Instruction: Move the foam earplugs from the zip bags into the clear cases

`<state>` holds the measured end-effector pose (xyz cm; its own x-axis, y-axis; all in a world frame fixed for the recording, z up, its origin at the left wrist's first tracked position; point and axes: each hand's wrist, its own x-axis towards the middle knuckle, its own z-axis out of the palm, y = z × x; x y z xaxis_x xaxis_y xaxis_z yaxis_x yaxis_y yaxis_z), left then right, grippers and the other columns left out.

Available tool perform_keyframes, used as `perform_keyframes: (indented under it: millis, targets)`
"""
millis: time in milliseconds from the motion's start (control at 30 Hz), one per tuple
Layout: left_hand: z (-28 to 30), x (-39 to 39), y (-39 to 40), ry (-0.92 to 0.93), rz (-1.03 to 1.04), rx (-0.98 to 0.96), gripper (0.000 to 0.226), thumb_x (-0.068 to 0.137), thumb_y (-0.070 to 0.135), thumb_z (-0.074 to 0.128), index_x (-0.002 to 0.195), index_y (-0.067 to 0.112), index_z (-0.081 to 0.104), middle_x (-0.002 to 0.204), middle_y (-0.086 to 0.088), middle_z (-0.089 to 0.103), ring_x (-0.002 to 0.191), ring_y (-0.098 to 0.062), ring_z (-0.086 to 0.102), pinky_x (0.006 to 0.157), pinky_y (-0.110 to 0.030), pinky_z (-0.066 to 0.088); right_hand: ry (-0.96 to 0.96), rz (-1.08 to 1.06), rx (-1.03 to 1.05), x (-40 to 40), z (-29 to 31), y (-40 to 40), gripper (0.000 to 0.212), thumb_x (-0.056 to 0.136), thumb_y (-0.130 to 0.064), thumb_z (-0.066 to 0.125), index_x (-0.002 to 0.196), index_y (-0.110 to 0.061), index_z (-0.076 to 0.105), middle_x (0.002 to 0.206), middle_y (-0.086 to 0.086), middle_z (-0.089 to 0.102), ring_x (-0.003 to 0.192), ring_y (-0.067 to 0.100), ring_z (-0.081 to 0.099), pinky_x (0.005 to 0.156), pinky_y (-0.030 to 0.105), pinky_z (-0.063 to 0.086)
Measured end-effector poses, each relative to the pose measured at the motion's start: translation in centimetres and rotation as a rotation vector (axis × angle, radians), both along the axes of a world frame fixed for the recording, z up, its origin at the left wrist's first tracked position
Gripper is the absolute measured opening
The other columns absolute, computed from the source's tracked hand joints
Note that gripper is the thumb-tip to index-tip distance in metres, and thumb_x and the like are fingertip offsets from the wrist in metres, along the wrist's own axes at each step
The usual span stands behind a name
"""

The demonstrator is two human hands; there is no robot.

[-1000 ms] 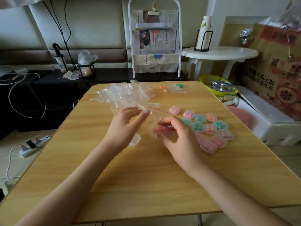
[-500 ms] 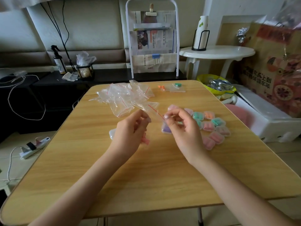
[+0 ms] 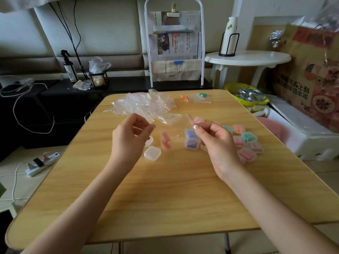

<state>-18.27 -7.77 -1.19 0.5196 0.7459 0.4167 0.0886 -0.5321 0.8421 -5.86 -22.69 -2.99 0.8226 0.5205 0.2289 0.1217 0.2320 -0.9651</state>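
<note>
Your right hand (image 3: pixel 218 142) pinches the red zip edge of a clear bag (image 3: pixel 180 121) between thumb and forefinger and holds it up, while your left hand (image 3: pixel 129 138) hangs just left of it with its fingers loosely curled and nothing in them. Half a second ago both hands were at the bag's mouth and the pink earplugs (image 3: pixel 165 140) sat low in it by your left hand; now your hands have drawn apart, the left has let go, and the two plugs lie between your hands. Whether they have dropped clear onto the table (image 3: pixel 174 195) or sit behind the hanging film, you cannot tell. By the look of it this bag is emptied or nearly so, and the plugs are ready for a case.

They are short, soft pink stubs, lying close together. Just below your left fingers waits an open, empty clear case (image 3: pixel 152 152). Beyond your right hand lie the filled cases (image 3: pixel 246 143), beyond your left the heap of empty bags (image 3: pixel 145 105), and farther off two bags yet to do (image 3: pixel 196 98).
</note>
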Motion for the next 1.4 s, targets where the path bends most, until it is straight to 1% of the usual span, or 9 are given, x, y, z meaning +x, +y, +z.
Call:
perform_keyframes:
  millis: [100, 200, 367, 733, 967, 1133, 1200, 1300, 1400]
  targets:
    - [0.3, -0.4, -0.7, -0.072, 0.014, 0.004, 0.019, 0.079, 0.027, 0.075, 0.076, 0.019, 0.058, 0.071, 0.005, 0.063, 0.068, -0.020, 0.063, 0.062, -0.033, 0.051, -0.034, -0.006, 0.009, 0.1, -0.1, -0.1, 0.012, 0.087, -0.013, 0.067, 0.080, -0.023, 0.068, 0.087, 0.005, 0.067, 0.084, 0.010, 0.059, 0.080, 0.030, 0.050]
    - [0.7, -0.3, -3.1, -0.072, -0.201, -0.066, 0.026, 0.077, 0.032, 0.074, 0.075, 0.013, 0.058, 0.066, 0.000, 0.064, 0.064, -0.017, 0.066, 0.053, -0.027, 0.052, -0.167, 0.049, -0.012, -0.5, 0.1, -0.1, 0.008, 0.084, -0.016, 0.071, 0.077, -0.018, 0.065, 0.072, -0.010, 0.062, 0.074, 0.004, 0.056, 0.068, 0.019, 0.048]
    - [0.0, 0.9, -4.8, -0.095, -0.319, -0.159, 0.014, 0.083, 0.015, 0.070, 0.077, 0.008, 0.060, 0.068, -0.003, 0.065, 0.064, -0.014, 0.068, 0.052, -0.025, 0.052, -0.334, 0.162, -0.079, -1.5, 0.0, 0.2, 0.021, 0.078, -0.028, 0.073, 0.068, -0.017, 0.058, 0.064, -0.012, 0.062, 0.066, 0.010, 0.055, 0.062, 0.023, 0.043]
    - [-0.5, 1.1, -4.2, -0.040, -0.438, -0.214, 0.012, 0.091, 0.006, 0.058, 0.079, 0.005, 0.058, 0.065, 0.002, 0.061, 0.060, -0.012, 0.063, 0.059, -0.030, 0.057, -0.255, 0.272, -0.132, -1.1, -0.5, 0.4, 0.030, 0.075, -0.007, 0.077, 0.065, -0.016, 0.051, 0.059, -0.011, 0.051, 0.058, 0.004, 0.044, 0.058, 0.018, 0.039]
    - [-0.7, 1.1, -3.8, 0.003, -0.385, -0.095, 0.017, 0.094, 0.006, 0.053, 0.078, 0.009, 0.055, 0.068, 0.002, 0.062, 0.062, -0.012, 0.064, 0.055, -0.024, 0.053, -0.157, 0.306, -0.077, -1.3, 0.0, 0.0, 0.033, 0.080, -0.036, 0.065, 0.080, -0.008, 0.047, 0.062, 0.005, 0.050, 0.059, 0.017, 0.044, 0.058, 0.028, 0.039]
    - [-0.6, 1.1, -4.3, 0.033, -0.323, 0.003, 0.021, 0.095, 0.008, 0.050, 0.074, 0.011, 0.050, 0.064, 0.004, 0.059, 0.057, -0.007, 0.061, 0.052, -0.019, 0.049, -0.259, 0.298, -0.090, -1.6, -0.2, 0.3, 0.026, 0.094, -0.026, 0.054, 0.085, -0.003, 0.045, 0.066, 0.009, 0.049, 0.060, 0.020, 0.045, 0.057, 0.029, 0.040]
    - [-0.7, 1.0, -4.4, 0.069, -0.313, 0.062, 0.021, 0.095, 0.011, 0.048, 0.074, 0.011, 0.049, 0.062, 0.004, 0.059, 0.056, -0.010, 0.060, 0.053, -0.027, 0.052, -0.329, 0.310, -0.130, -1.9, -0.4, 0.2, 0.026, 0.097, -0.025, 0.050, 0.086, -0.003, 0.044, 0.066, 0.011, 0.050, 0.058, 0.016, 0.046, 0.056, 0.029, 0.040]
    - [-1.2, 1.0, -4.8, 0.097, -0.334, 0.111, 0.025, 0.096, 0.027, 0.049, 0.076, 0.011, 0.050, 0.062, 0.002, 0.062, 0.061, -0.020, 0.060, 0.060, -0.046, 0.052, -0.402, 0.332, -0.173, -2.3, -0.4, 0.1, 0.020, 0.100, -0.015, 0.045, 0.084, -0.004, 0.042, 0.060, -0.009, 0.053, 0.055, 0.001, 0.048, 0.056, 0.017, 0.039]
    - [-1.6, 1.3, -5.1, 0.109, -0.326, 0.159, 0.035, 0.097, 0.040, 0.044, 0.077, 0.011, 0.046, 0.064, -0.003, 0.061, 0.063, -0.025, 0.059, 0.061, -0.050, 0.049, -0.367, 0.343, -0.160, -2.7, -0.2, 0.0, 0.020, 0.101, -0.011, 0.041, 0.081, -0.008, 0.040, 0.056, -0.013, 0.053, 0.052, -0.002, 0.047, 0.052, 0.014, 0.037]
